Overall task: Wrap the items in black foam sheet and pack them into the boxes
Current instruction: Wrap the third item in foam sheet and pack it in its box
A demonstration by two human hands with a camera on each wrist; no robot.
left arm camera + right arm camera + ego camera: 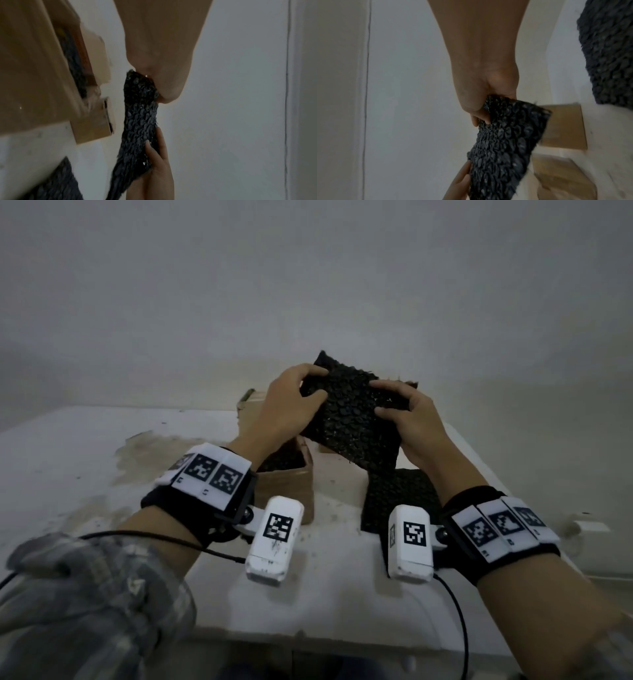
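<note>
White bench [85,460], stained on the left. Open cardboard box [291,484] near centre, black foam showing inside; second black foam sheet [400,501] flat on the bench to its right. Held foam bundle [352,419] up off the bench, above and just right of the box. Left hand [284,409] grips its left edge, right hand [411,419] its right edge, fingers curled round it, thumbs on the near face.

Black foam sheet [352,419] bumpy with faint sheen, matt brown cardboard box [291,491], scuffed white table [68,457]
</note>
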